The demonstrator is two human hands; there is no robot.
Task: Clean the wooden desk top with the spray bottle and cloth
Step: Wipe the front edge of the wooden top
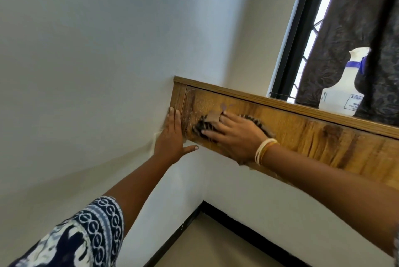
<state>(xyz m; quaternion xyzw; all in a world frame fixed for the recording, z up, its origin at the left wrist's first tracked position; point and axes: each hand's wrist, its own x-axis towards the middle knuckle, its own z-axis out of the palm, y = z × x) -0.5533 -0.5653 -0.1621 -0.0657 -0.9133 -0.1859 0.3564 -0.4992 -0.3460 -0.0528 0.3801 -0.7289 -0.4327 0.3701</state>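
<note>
Table (302, 135) mid-wipe: right hand (235, 135) flat on cloth (205, 124); left hand (172, 135) flat, bracing; spray bottle (343, 87) at two o'clock.

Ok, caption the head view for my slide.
Right hand presses a striped cloth on the wooden desk front; left hand braces its end.

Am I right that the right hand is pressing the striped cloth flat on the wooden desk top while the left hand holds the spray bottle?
Not quite. The head view shows the left hand resting flat against the desk's end, holding nothing. The spray bottle stands by itself on the far edge by the curtain. The rest holds: the right hand presses the striped cloth flat on the wooden desk top.
</note>
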